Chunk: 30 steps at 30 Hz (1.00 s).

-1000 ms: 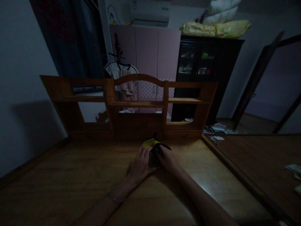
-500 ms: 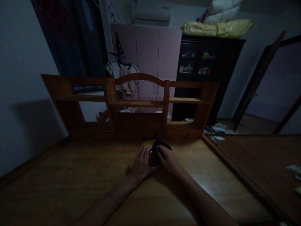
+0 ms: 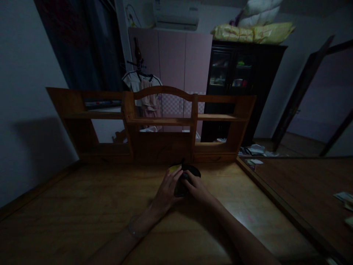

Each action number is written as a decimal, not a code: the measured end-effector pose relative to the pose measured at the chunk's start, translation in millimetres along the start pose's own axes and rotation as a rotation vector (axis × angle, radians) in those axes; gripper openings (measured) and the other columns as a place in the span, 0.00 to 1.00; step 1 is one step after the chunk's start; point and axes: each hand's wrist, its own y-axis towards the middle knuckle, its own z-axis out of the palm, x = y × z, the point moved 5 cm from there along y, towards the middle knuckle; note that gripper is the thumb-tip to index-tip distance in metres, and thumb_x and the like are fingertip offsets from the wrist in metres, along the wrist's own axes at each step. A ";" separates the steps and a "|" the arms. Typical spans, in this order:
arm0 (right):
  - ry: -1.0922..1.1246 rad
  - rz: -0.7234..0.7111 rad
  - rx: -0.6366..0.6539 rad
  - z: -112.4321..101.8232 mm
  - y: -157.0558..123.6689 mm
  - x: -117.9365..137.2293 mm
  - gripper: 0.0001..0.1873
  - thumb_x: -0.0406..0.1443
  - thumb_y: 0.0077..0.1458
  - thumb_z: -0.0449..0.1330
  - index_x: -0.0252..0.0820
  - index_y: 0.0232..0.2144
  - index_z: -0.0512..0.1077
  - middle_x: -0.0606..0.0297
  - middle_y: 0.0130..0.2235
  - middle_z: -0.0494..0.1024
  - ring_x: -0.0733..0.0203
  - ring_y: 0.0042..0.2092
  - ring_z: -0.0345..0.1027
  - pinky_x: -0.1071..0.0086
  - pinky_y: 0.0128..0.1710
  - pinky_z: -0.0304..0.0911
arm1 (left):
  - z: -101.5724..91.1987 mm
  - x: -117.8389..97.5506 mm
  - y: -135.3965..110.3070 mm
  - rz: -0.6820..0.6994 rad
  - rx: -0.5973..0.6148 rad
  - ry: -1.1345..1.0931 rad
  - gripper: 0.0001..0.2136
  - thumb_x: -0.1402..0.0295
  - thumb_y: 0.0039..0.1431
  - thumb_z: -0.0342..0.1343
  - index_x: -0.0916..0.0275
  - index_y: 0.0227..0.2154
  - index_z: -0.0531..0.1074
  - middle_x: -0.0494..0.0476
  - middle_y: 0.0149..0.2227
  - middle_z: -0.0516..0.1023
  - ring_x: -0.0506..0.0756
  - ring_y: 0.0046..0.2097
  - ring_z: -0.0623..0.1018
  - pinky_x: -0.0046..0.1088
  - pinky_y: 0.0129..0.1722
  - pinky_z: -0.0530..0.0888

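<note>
A dark, rounded object [image 3: 179, 190] sits on the wooden desk in front of me; dim light hides its kind. Its lower part looks glossy. A black, disc-like part [image 3: 195, 170] shows on the far right side, and a yellow-green patch [image 3: 173, 168] on the far left. My left hand [image 3: 166, 187] curves around the object's left side, fingers reaching over its top. My right hand [image 3: 196, 187] is closed, thumb and fingers pinched at the top of the object, against a small dark piece [image 3: 185, 176]. The fingers partly cover what they grip.
Behind the hands, a wooden shelf unit [image 3: 162, 121] runs along the back of the desk [image 3: 96, 209]. A raised wooden edge [image 3: 275, 198] borders the desk on the right. Farther off are a pink wardrobe [image 3: 172, 59], a dark cabinet [image 3: 248, 81] and hanging clothes [image 3: 143, 84].
The fingers of my left hand have shifted slightly over the top of the object, towards my right hand. My right fingers have turned a little at the same spot.
</note>
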 end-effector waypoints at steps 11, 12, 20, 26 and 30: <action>-0.099 -0.052 -0.115 -6.4 -0.3 14.0 0.13 0.38 0.60 0.53 0.44 0.48 0.65 0.60 0.44 0.74 0.56 0.45 0.69 0.65 0.44 0.63 | 3.0 12.8 -3.0 -0.154 -0.077 -0.072 0.40 0.66 0.49 0.64 0.57 0.61 0.48 0.62 0.58 0.62 0.61 0.61 0.62 0.55 0.65 0.48; -0.103 -0.061 -0.136 -8.1 -0.2 15.0 0.14 0.38 0.59 0.54 0.44 0.48 0.66 0.60 0.45 0.74 0.56 0.45 0.69 0.65 0.45 0.63 | 3.6 13.7 -3.2 -0.161 -0.087 -0.070 0.40 0.66 0.49 0.64 0.57 0.61 0.48 0.62 0.58 0.62 0.62 0.61 0.63 0.55 0.65 0.49; -0.079 -0.069 -0.187 -13.9 0.1 16.3 0.11 0.38 0.60 0.53 0.44 0.43 0.70 0.59 0.42 0.76 0.57 0.42 0.70 0.66 0.40 0.65 | 1.4 15.0 -2.4 -0.186 -0.135 -0.073 0.40 0.64 0.47 0.66 0.58 0.60 0.50 0.61 0.57 0.63 0.62 0.60 0.63 0.55 0.64 0.50; -0.061 -0.069 -0.184 -12.6 0.6 13.9 0.12 0.38 0.59 0.54 0.44 0.43 0.71 0.60 0.41 0.77 0.58 0.41 0.72 0.67 0.39 0.66 | -1.3 13.5 -1.8 -0.176 -0.130 -0.037 0.41 0.61 0.47 0.65 0.59 0.61 0.50 0.62 0.57 0.63 0.62 0.61 0.63 0.53 0.65 0.51; -0.072 -0.029 -0.198 -12.7 0.8 8.5 0.12 0.39 0.58 0.56 0.44 0.43 0.73 0.61 0.41 0.79 0.58 0.40 0.72 0.67 0.40 0.66 | -5.7 7.9 1.0 -0.121 -0.122 0.033 0.40 0.59 0.49 0.64 0.59 0.61 0.49 0.64 0.61 0.59 0.62 0.63 0.60 0.52 0.64 0.53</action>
